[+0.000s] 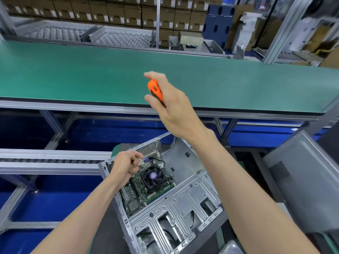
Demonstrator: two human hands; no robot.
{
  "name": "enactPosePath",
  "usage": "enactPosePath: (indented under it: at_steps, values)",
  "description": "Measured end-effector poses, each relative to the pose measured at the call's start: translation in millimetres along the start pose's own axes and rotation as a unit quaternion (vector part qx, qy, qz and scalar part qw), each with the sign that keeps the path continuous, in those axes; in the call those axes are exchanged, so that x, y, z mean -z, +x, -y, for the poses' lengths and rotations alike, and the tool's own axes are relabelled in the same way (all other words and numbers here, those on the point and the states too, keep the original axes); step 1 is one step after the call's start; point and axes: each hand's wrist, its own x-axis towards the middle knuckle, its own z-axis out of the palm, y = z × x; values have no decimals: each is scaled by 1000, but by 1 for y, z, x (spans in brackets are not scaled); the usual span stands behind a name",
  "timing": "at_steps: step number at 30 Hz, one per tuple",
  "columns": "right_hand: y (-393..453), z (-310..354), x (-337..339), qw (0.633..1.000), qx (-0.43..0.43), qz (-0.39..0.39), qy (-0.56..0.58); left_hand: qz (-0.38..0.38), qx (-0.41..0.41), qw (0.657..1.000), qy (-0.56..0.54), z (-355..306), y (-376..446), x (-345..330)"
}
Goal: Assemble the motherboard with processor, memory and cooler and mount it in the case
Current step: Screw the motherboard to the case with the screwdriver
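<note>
My right hand (170,107) hides all of the screwdriver (155,90) but its orange handle, my left hand (126,165) covers the motherboard's (146,191) near corner and whatever small thing it pinches, and the case (170,208) runs off the bottom edge.

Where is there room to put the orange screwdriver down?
The long green bench top beyond the right hand lies bare. The case is crowded: motherboard, cooler, and the left hand at its rear edge.
</note>
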Motion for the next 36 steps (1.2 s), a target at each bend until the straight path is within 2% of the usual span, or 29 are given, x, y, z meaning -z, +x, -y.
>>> enactPosePath:
  at_steps: [6,10,11,13,14,18,20,22,25,28,36]
  values:
    - [-42,-28,-24,979,-86,119,-139,42,0,997,71,-10,3,-21]
    - [-73,-50,-35,950,-146,176,-210,44,-25,980,193,-13,17,-35]
    - [-83,-56,-35,938,-179,188,-228,41,-48,961,271,-15,24,-37]
    - [-103,-73,-31,910,-248,198,-265,19,-117,884,452,-18,35,-41]
    - [-113,-81,-27,896,-279,198,-284,-5,-147,848,509,-20,41,-42]
    - [-149,-113,-8,855,-346,167,-347,-102,-214,721,652,-24,57,-43]
    - [-160,-126,-3,847,-367,150,-354,-102,-207,668,708,-25,65,-43]
    - [-165,-136,-5,839,-392,156,-343,-92,-191,635,743,-24,72,-41]
    - [-169,-145,-15,828,-416,187,-327,-82,-179,610,768,-23,81,-39]
    - [-175,-153,-26,820,-397,207,-355,-72,-176,593,783,-23,84,-36]
    - [-158,-160,-40,822,-346,225,-392,-72,-159,592,787,-24,81,-17]
